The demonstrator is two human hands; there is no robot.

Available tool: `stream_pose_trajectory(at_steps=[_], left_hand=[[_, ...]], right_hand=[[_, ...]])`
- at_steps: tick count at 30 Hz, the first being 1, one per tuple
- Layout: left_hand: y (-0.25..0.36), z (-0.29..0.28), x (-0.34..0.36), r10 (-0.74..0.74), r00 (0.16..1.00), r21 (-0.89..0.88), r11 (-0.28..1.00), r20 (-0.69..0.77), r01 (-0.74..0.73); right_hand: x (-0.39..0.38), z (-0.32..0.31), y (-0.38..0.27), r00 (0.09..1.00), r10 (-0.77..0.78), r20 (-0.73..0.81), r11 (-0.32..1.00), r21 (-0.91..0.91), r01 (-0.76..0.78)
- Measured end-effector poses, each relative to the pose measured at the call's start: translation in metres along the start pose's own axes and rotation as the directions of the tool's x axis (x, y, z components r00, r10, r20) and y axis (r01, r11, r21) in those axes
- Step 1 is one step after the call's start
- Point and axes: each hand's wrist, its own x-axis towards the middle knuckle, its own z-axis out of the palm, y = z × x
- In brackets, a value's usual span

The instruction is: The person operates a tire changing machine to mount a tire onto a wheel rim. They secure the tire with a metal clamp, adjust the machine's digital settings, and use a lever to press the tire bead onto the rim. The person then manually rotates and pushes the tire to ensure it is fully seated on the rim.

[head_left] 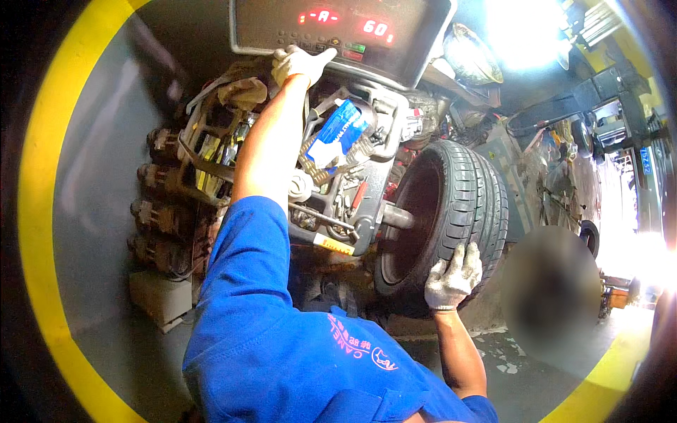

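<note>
My left hand (302, 65), in a white work glove, reaches up to the lower edge of a dark control panel (261, 32) with red lit digits and small buttons. Its thumb sticks out to the right, apart from the other fingers, and nothing is in its grasp. A wheel with a black tyre (469, 190) sits upright on the metal shaft (398, 216) of a wheel balancer. Against the near side of its tread lies my right hand (453, 277), also gloved, with the fingers stretched out. The wheel's inner side is in deep shadow.
Left of the wheel, the machine's top tray (367, 229) holds a blue packet (343, 127), a coil spring and small tools. Several dark cone-like parts (159, 180) hang at the left. A white box (161, 299) stands below them. A blurred patch hides part of the right side.
</note>
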Motion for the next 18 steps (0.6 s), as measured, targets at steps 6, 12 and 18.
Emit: stream_pose_trajectory(at_steps=[6, 12, 18], left_hand=[[0.001, -0.010, -0.006, 0.008, 0.999, -0.042, 0.999, 0.040, -0.006], [0.001, -0.011, -0.007, 0.010, 0.999, -0.047, 0.999, 0.041, -0.008], [0.002, -0.008, -0.007, 0.000, 0.999, -0.021, 1.000, 0.051, 0.001]], right_hand=[[-0.001, 0.000, 0.001, 1.000, 0.013, 0.016, 1.000, -0.025, -0.012], [-0.002, -0.002, 0.002, 1.000, 0.004, 0.027, 1.000, -0.021, -0.004], [0.001, 0.001, 0.000, 1.000, 0.015, 0.005, 1.000, -0.011, -0.015]])
